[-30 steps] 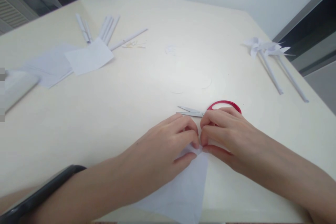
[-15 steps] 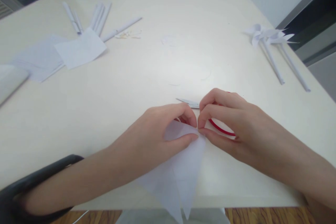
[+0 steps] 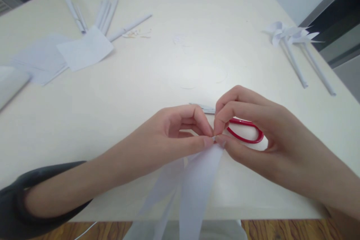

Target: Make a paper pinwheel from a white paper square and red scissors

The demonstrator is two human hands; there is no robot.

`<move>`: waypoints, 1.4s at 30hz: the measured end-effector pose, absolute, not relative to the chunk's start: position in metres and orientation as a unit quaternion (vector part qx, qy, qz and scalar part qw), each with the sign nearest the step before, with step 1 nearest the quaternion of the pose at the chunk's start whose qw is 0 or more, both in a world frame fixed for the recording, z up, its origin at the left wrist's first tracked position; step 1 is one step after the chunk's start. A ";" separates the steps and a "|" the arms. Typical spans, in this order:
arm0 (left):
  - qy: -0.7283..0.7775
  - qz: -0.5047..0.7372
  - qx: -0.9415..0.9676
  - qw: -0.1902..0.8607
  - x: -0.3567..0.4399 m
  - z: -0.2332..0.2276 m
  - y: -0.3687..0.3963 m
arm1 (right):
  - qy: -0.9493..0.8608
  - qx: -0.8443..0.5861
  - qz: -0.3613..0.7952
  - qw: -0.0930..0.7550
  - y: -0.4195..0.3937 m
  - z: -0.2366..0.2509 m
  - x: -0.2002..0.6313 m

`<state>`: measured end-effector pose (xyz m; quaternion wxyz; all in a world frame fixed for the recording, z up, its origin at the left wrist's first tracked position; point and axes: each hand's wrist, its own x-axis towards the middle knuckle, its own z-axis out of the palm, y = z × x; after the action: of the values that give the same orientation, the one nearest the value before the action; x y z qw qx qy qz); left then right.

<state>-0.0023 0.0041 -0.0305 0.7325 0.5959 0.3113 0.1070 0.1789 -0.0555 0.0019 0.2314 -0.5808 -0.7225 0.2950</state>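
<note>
Fingertips of the left hand (image 3: 174, 144) and right hand (image 3: 272, 120) had come closer together since the earlier frame, and the white paper (image 3: 198, 183) between them had turned, so its long strips hung down past the near edge of the bench (image 3: 126, 82). From far off, I saw each hand pinching the top of the paper, side by side. I took that to mean the careful work was at that small spot. Scissors (image 3: 243, 122) lay just behind, and two pinwheels (image 3: 300, 36) lay well off to the right. I found no brands, labels or writing to read.
</note>
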 end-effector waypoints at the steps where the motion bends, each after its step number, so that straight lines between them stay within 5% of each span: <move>1: 0.309 0.105 0.590 0.739 -0.002 -0.031 0.005 | -0.722 -0.579 0.296 0.237 -0.055 0.001 0.179; 12: 0.320 0.138 0.727 0.592 -0.003 -0.021 0.001 | -0.700 -0.570 0.364 0.230 -0.053 0.008 0.183; 22: 0.338 0.123 0.677 0.642 -0.002 -0.018 0.004 | -0.766 -0.641 0.046 0.004 -0.035 -0.021 0.235; 35: 0.318 0.225 0.689 0.611 -0.007 -0.018 0.004 | -0.752 -0.648 0.117 -0.003 -0.040 -0.022 0.214; 42: 0.326 0.256 0.688 0.596 -0.006 -0.012 0.005 | -0.661 -0.681 0.263 0.172 -0.044 -0.004 0.206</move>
<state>-0.0064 0.0052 -0.0123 0.5960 0.6876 0.3261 0.2563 0.2060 -0.0442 -0.0039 0.1716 -0.6811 -0.6613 0.2634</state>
